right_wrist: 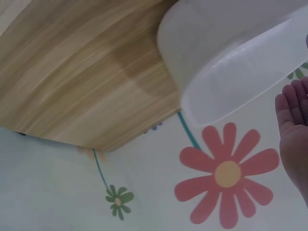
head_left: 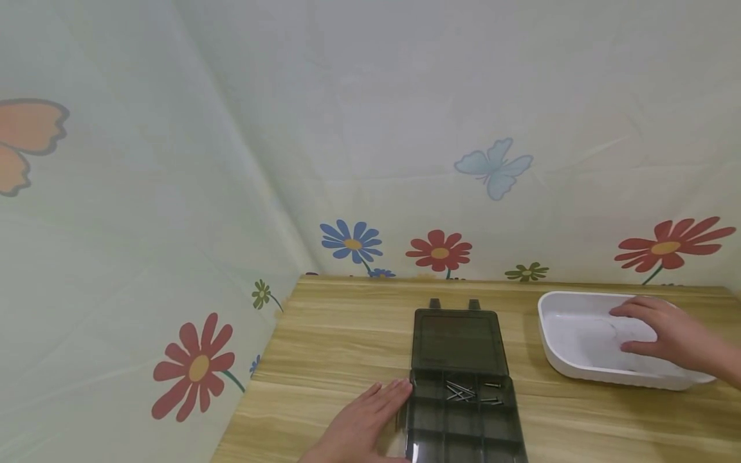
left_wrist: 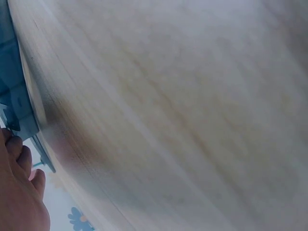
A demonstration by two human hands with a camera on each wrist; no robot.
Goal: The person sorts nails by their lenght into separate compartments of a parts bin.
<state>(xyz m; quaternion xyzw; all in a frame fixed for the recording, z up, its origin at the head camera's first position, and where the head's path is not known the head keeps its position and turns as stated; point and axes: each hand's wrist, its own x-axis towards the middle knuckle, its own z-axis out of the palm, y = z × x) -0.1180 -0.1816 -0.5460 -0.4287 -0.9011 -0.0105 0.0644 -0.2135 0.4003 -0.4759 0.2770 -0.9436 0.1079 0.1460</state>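
A dark translucent compartment box [head_left: 463, 421] lies with its lid [head_left: 460, 341] folded back on the wooden table. Several screws [head_left: 461, 391] sit crossed in the back middle compartment, and a few more [head_left: 492, 401] in the back right one. My left hand [head_left: 361, 424] touches the box's left side with fingers extended; the left wrist view shows part of this hand [left_wrist: 21, 178] by the box edge. Over the white tray [head_left: 579, 370] hovers my right hand [head_left: 674, 331], thumb and fingers apart, with nothing visible between them. Fine detail on the tray's floor is too faint to tell.
The wooden table [head_left: 347, 328] ends at the back against a pale curtain [head_left: 376, 128] printed with flowers and butterflies. Another stretch of this cloth hangs along the left side. Two latch tabs [head_left: 435, 303] stick out from the lid's far edge.
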